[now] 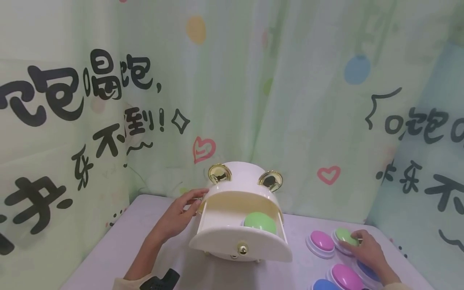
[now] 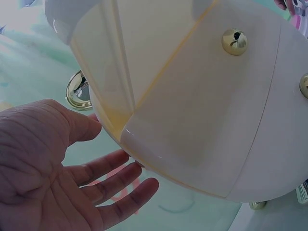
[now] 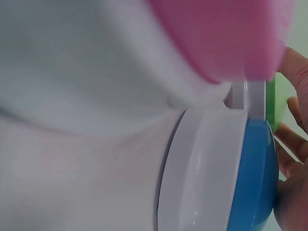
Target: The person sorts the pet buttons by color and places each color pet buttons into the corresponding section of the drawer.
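A white frog-shaped box (image 1: 241,177) with gold-rimmed eyes stands on the table, its drawer (image 1: 217,241) pulled out. Inside the drawer sits a green domed button (image 1: 260,222), towards the right. My left hand (image 1: 181,215) is at the box's left side with fingers spread; the left wrist view shows its fingertips at the edge of the white shell (image 2: 192,120). Over at the right, my right hand (image 1: 367,249) has thumb and fingers on either side of another green button (image 1: 344,235), which stands on the table. In the right wrist view its green dome (image 3: 271,103) is partly hidden.
Near my right hand are a pink button (image 1: 322,240), a second pink button (image 1: 346,277), a blue button (image 1: 367,270) and another blue button (image 1: 325,285) at the frame's bottom. A pale green curtain (image 1: 232,100) with lettering and hearts hangs behind the table (image 1: 159,257).
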The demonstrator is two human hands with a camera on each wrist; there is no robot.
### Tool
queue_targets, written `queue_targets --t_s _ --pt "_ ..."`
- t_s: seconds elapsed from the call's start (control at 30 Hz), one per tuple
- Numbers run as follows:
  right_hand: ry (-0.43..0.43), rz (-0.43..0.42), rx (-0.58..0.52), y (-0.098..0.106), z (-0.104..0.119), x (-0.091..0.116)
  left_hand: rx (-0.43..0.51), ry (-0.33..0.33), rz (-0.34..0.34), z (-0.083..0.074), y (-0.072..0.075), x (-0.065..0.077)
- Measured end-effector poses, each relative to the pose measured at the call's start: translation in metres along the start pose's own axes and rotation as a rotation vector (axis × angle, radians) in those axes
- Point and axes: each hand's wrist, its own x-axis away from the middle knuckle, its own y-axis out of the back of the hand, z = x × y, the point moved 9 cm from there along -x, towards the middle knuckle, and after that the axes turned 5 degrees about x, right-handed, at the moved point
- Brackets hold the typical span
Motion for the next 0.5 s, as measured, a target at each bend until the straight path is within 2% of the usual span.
queue_targets --t_s 0.5 --pt "0.008 -0.086 -0.085 0.013 0.014 0.012 0.016 -0.008 0.008 -0.004 -0.001 0.001"
